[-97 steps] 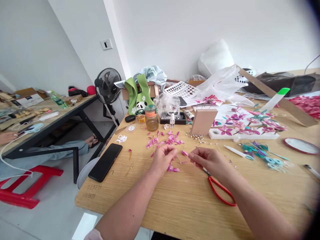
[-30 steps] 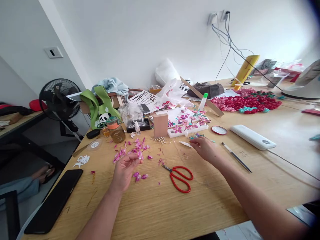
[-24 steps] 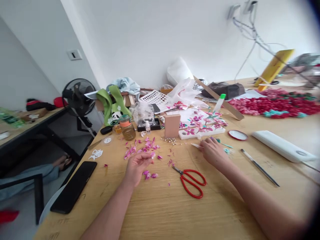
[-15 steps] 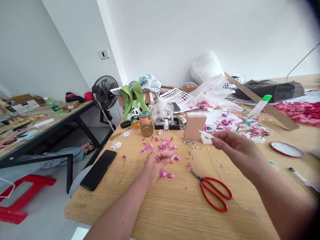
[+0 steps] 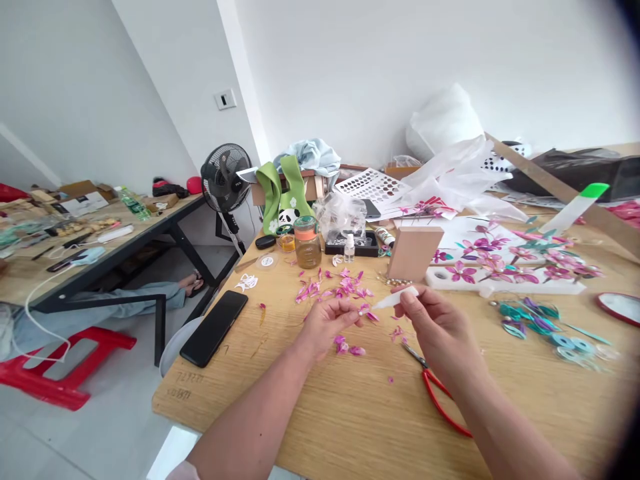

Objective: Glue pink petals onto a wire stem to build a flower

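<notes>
Between its thumb and fingertips, my left hand pinches a small pink petal, partly hidden by the fingers. My right hand grips a small white glue bottle, its thin pointed nozzle aimed left and close to the petal; whether the two touch I cannot tell. Loose pink petals lie scattered beyond my left hand, and a few more are just below it. Scissors with red handles rest under my right forearm, partly covered.
A black phone lies near the table's left edge. Behind the petals stand a lidded jar, a small clear bottle and an upright tan block. Pink flowers on stems rest on white foam at right, near teal threads.
My right hand has moved left and down, bringing the glue bottle's nozzle close to the petal in my left hand. The view has shifted, showing more of the foam and threads at right.
</notes>
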A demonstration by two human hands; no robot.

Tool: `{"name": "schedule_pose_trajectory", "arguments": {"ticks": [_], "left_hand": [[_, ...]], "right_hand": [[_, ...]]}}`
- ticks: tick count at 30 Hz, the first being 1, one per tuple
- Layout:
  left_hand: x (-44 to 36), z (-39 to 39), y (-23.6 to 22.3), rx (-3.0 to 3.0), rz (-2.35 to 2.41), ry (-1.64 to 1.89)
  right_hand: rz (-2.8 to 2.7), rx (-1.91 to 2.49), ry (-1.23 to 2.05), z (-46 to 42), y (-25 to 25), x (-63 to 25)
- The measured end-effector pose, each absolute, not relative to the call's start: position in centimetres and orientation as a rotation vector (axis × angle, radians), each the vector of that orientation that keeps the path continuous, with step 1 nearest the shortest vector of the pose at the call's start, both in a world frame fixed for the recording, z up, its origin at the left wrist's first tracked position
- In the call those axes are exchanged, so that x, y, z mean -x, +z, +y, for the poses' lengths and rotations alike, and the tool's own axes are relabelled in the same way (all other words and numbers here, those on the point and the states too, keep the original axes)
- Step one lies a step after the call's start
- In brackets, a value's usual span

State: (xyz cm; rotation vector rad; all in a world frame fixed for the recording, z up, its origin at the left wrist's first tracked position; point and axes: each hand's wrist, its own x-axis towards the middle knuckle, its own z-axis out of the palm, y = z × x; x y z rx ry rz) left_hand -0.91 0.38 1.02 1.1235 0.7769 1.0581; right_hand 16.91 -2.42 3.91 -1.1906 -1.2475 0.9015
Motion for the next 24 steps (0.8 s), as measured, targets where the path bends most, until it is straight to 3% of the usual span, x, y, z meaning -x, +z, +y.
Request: {"name": "schedule_pose_trajectory", "arguments": {"ticks": [8, 24], "left_hand": [[0.78, 0.29, 0.79, -1.136, 0.788, 1.026], [0.80, 0.17, 0.25, -1.046, 0.767, 0.946]], "right_hand": [[-1.289, 1.223, 0.755, -2.70, 4.14, -16.18], [-1.317, 1.140, 0.780, -2.44, 3.72, -15.80]]}}
